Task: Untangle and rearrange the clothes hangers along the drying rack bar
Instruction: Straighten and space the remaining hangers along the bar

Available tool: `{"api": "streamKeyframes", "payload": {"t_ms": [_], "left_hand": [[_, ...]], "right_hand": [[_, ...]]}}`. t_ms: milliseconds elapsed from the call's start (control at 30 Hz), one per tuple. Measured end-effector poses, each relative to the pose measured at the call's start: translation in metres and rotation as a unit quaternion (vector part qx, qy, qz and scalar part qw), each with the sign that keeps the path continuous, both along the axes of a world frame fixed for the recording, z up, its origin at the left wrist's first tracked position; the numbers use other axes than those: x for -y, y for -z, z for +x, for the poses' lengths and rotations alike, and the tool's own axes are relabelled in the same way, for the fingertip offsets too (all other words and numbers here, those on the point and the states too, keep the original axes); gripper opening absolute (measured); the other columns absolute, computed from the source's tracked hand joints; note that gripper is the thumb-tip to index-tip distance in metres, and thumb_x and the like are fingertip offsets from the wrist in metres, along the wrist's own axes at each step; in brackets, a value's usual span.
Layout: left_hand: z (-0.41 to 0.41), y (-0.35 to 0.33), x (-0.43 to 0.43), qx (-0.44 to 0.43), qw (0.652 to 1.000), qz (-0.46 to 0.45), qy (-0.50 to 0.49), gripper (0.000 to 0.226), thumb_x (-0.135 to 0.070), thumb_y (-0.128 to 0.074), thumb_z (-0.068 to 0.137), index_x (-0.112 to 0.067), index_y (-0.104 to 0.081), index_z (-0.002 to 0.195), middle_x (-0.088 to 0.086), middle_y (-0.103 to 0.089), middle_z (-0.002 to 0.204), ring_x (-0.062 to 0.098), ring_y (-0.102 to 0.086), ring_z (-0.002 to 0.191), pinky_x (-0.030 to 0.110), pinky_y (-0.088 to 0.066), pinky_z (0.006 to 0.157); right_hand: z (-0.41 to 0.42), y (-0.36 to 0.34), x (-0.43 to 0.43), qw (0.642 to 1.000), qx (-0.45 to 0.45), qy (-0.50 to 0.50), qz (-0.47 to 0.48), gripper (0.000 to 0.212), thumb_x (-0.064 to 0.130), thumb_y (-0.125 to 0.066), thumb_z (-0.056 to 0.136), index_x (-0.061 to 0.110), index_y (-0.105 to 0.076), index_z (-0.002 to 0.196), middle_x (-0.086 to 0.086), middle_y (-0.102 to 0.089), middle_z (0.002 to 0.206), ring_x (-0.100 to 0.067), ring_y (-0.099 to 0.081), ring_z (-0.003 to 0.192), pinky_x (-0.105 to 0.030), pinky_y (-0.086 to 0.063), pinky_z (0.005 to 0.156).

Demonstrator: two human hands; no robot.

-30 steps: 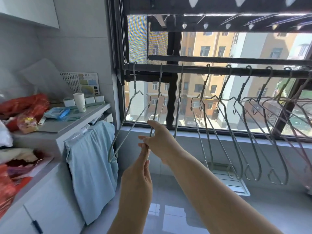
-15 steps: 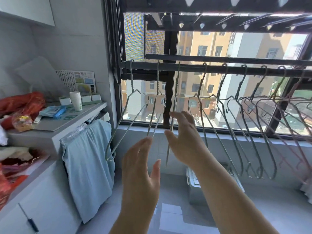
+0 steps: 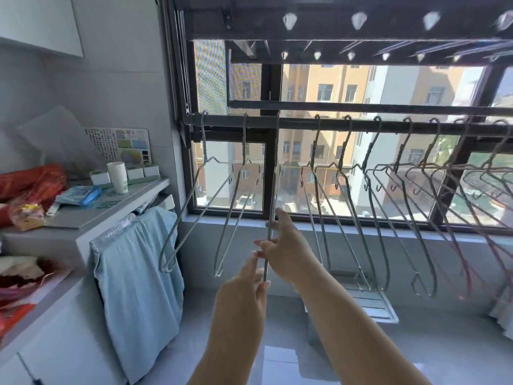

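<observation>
Lt-blue cloth (image 3: 138, 273) hangs over the edge of a grey counter (image 3: 83, 219) at L, w/ a white cup (image 3: 118, 177), blue packet (image 3: 80, 194) & red bag (image 3: 33, 182) on top, a white slatted crate (image 3: 372, 304) on the floor (image 3: 444, 351) below the window (image 3: 273, 87), yellow apt bldgs (image 3: 327, 87) outside.

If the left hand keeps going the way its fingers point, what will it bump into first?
Most likely the third hanger from the left: the left hand points up at its lower wire, just beside the fingertips, where the right hand grips it. Depth is hard to judge.
</observation>
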State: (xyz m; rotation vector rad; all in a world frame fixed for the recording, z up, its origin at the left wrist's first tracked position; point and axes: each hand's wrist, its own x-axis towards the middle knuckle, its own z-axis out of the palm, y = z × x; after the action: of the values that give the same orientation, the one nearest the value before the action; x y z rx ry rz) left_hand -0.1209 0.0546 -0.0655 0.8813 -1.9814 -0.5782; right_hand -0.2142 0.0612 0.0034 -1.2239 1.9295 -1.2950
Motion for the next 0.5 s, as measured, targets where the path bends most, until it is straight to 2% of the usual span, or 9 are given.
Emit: {"api": "streamKeyframes", "payload": {"t_ms": [67, 200, 333, 433, 500], "left_hand": [[-0.003, 0.002, 0.0, -0.01, 1.0, -0.003, -0.001, 0.059, -0.014, -0.067, 0.079, -0.021, -0.043, 0.133, -0.005, -0.071, 0.097, 0.001, -0.065, 0.087, 0.015, -0.049, 0.084], [-0.008, 0.005, 0.0, -0.024, 1.0, -0.019, -0.005, 0.064, -0.014, -0.07, 0.077, -0.023, -0.042, 0.133, -0.006, -0.072, 0.092, 0.0, -0.065, 0.081, 0.006, -0.043, 0.079], [-0.012, 0.009, 0.002, -0.032, 0.999, -0.025, -0.01, 0.064, -0.014, -0.072, 0.075, -0.021, -0.044, 0.132, -0.006, -0.073, 0.089, -0.002, -0.064, 0.08, 0.004, -0.04, 0.078], [-0.014, 0.011, 0.004, -0.034, 0.999, -0.021, -0.006, 0.066, -0.014, -0.072, 0.074, -0.021, -0.043, 0.133, -0.006, -0.073, 0.088, -0.001, -0.065, 0.079, -0.004, -0.036, 0.075], [-0.015, 0.012, 0.004, -0.039, 0.999, -0.026, -0.004, 0.066, -0.014, -0.072, 0.074, -0.021, -0.043, 0.133, -0.006, -0.073, 0.088, -0.002, -0.064, 0.08, -0.008, -0.033, 0.074]], "right_hand": [[-0.001, 0.0, -0.003, 0.998, 0.052, -0.006, -0.02, 0.063, -0.011, -0.044, 0.088, 0.024, -0.026, 0.138, -0.007, -0.05, 0.119, -0.02, -0.063, 0.098, -0.032, -0.054, 0.08], [-0.004, -0.001, -0.009, 0.997, 0.066, -0.001, -0.028, 0.051, -0.008, -0.045, 0.09, 0.017, -0.034, 0.132, -0.002, -0.054, 0.1, -0.018, -0.065, 0.081, -0.023, -0.051, 0.068], [-0.007, -0.001, -0.013, 0.994, 0.104, 0.0, -0.034, 0.042, -0.007, -0.045, 0.09, 0.011, -0.039, 0.127, 0.002, -0.053, 0.082, -0.013, -0.061, 0.07, -0.025, -0.05, 0.07], [-0.009, 0.001, -0.013, 0.993, 0.112, 0.0, -0.037, 0.047, -0.007, -0.046, 0.09, 0.012, -0.037, 0.131, 0.003, -0.053, 0.084, -0.01, -0.061, 0.068, -0.027, -0.053, 0.073], [-0.009, 0.0, -0.013, 0.993, 0.109, -0.003, -0.036, 0.046, -0.007, -0.047, 0.09, 0.012, -0.037, 0.13, 0.003, -0.053, 0.085, -0.009, -0.062, 0.07, -0.023, -0.054, 0.07]]}}
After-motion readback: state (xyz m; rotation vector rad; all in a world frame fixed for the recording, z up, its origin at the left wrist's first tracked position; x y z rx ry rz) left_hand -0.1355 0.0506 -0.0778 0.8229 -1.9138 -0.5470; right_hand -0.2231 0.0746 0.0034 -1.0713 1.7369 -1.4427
